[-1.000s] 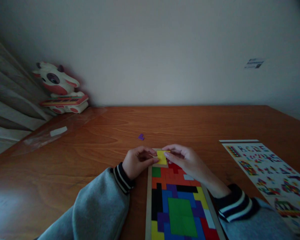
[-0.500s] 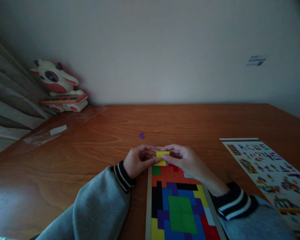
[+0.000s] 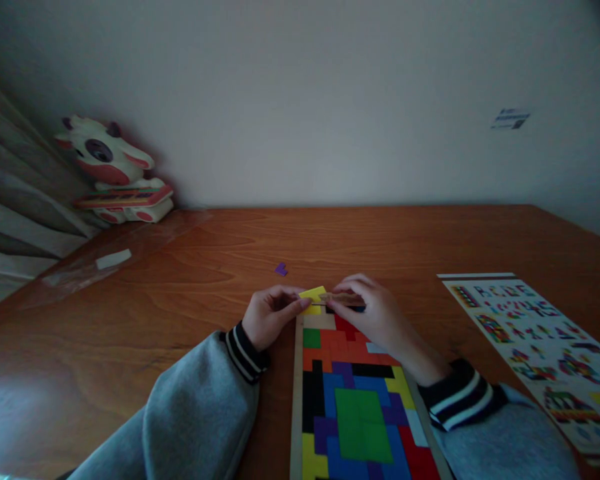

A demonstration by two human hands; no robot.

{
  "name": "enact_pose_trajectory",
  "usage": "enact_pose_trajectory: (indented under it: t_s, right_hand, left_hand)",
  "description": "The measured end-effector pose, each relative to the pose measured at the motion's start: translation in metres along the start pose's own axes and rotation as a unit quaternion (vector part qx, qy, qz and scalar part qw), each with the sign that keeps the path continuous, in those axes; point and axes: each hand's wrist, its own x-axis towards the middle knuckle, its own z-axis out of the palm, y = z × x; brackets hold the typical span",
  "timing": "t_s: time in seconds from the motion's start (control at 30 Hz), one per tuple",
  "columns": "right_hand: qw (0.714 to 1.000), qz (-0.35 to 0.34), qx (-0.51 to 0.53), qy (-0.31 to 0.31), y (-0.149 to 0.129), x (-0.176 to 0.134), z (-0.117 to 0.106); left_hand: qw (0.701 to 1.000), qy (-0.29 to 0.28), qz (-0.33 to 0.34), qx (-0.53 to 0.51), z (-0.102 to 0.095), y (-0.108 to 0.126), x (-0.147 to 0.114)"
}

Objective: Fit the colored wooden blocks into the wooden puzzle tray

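Note:
My left hand [image 3: 273, 315] pinches a yellow puzzle piece [image 3: 312, 294] between thumb and fingers, tilted over the far left corner of the puzzle board [image 3: 297, 400]. Between the thumb and fingers of my right hand [image 3: 373, 308] is a thin, wood-coloured piece [image 3: 341, 297], seen nearly edge-on; its face is hidden. The two pieces meet or overlap between my hands; I cannot tell which. Coloured blocks fill much of the board, with a large green patch [image 3: 364, 425] in the middle. Bare wood [image 3: 319, 322] shows near the far left corner, and my right hand covers part of the far edge.
A small purple piece [image 3: 281, 269] lies on the wooden table [image 3: 180, 300] beyond the board. To the right is a printed pattern sheet [image 3: 535, 347]. A cow-shaped toy keyboard [image 3: 125, 173] stands at the back left, near clear tape with a white strip [image 3: 113, 259].
The yellow piece has tilted and shifted slightly left and away from me. My right fingers have moved apart from it, showing the wood-coloured piece. Bare board has come into view below.

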Motion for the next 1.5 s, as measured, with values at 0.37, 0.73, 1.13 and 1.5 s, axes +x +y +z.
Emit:
enact_pose_trajectory:
  t_s: [0.37,0.73,1.13,1.5]
  right_hand:
    - [0.993,-0.035,-0.101,-0.052,0.005,-0.001,0.004]
    - [0.994,-0.052,-0.056,-0.074,0.011,0.002,-0.002]
    - [0.988,0.038,-0.14,0.052,0.055,0.011,-0.029]
    - [0.987,0.023,-0.112,-0.112,0.051,0.002,-0.051]
  left_hand:
    - [1.0,-0.009,-0.003,0.021,0.001,-0.004,-0.001]
    - [0.999,-0.025,0.004,0.045,0.001,-0.002,-0.002]
    - [0.996,-0.039,0.01,0.076,0.0,-0.003,-0.001]
    - [0.995,-0.05,0.008,0.091,0.002,0.004,-0.002]
